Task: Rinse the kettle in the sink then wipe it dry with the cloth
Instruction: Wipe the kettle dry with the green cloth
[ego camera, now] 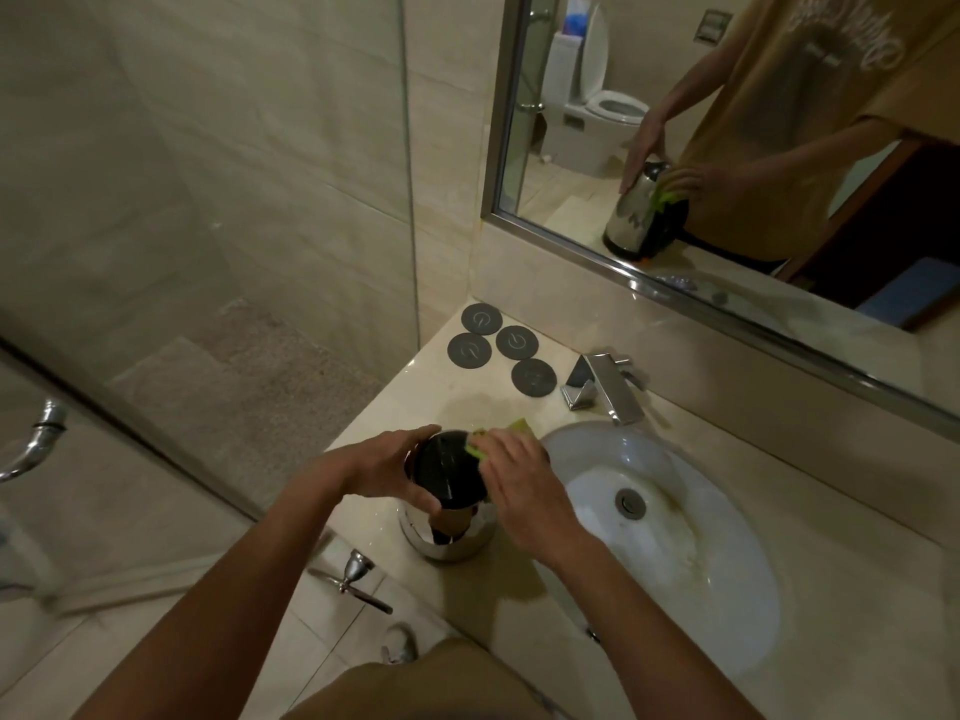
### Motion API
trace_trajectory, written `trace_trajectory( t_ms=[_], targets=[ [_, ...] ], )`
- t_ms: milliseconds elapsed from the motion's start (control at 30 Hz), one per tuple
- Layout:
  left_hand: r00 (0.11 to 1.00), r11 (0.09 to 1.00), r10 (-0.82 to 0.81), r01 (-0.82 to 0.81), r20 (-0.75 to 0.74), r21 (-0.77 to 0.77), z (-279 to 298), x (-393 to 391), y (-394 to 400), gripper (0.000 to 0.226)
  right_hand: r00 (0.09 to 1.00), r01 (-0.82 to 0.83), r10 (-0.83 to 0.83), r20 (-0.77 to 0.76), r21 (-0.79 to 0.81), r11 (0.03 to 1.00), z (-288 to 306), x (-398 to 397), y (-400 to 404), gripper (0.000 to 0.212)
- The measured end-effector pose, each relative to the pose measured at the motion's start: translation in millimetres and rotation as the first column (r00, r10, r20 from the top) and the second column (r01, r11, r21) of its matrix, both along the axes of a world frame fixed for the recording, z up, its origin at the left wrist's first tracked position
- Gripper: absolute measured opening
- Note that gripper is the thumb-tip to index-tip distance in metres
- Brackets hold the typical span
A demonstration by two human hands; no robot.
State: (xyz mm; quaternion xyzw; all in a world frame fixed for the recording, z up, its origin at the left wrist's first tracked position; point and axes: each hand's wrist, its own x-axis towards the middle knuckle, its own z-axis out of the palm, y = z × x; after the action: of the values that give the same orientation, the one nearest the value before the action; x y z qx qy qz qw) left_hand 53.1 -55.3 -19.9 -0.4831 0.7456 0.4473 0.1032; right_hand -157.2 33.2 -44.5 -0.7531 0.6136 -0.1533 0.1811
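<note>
The shiny kettle [451, 504] stands upright on the counter [457, 402], just left of the white sink [670, 517]. The left hand [392, 472] curls around its top and holds it. The right hand [524, 478] presses a green cloth [511, 431] against the black lid, fingers bent over the cloth.

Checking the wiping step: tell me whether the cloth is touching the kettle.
Touching. The head view shows the right hand pressing the green cloth against the kettle at its lid edge, with no gap between them.
</note>
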Motion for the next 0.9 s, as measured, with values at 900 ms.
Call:
trace_trajectory(
  t_ms=[900],
  targets=[
    [0.940,0.960,0.211,-0.250,-0.270,-0.122,-38.1,16.5,36.5,0.076,0.899,-0.399,0.297,-0.323,-0.320,0.859,11.8,41.4,-13.5,0.022]
  ],
)
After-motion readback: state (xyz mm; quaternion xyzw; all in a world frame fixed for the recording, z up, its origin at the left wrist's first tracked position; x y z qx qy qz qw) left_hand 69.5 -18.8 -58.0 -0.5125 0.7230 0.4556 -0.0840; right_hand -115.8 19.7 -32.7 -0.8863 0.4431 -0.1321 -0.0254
